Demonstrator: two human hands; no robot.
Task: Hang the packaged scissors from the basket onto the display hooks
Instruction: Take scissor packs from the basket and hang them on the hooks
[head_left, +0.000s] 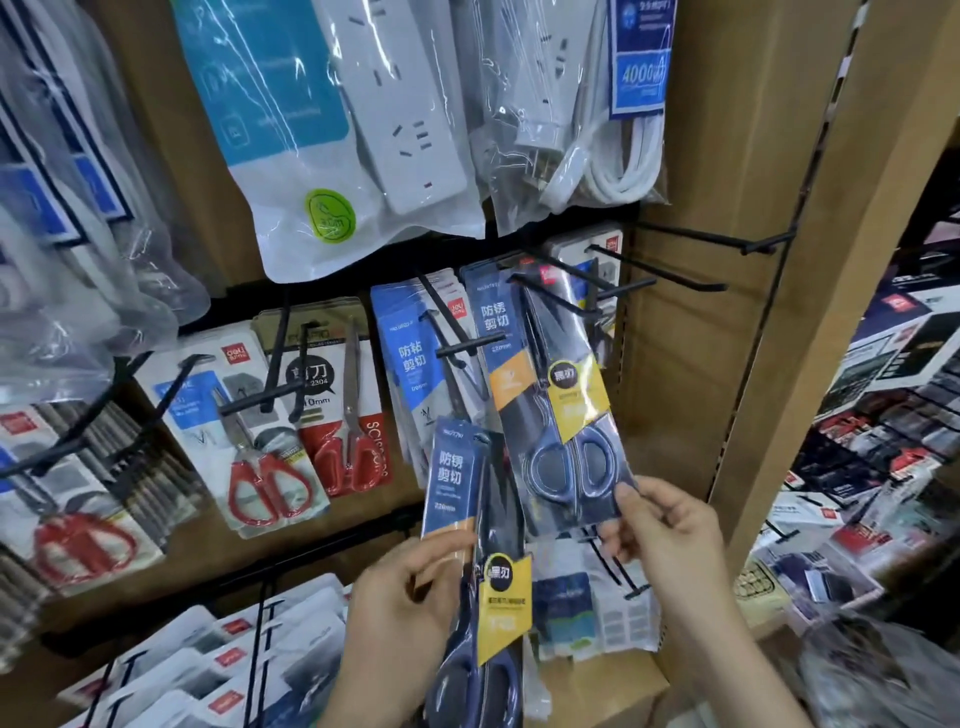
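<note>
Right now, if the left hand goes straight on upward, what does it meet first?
Likely the hanging blue packs; the held pack in the left hand reaches them first. Depth unclear.

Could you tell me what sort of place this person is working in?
Most likely a shop's stationery and electrical aisle: red-handled scissors packs hang on display hooks, bagged power strips hang above, the left hand grips the lower blue scissors pack and the right hand pinches the upper blue scissors pack.
</note>
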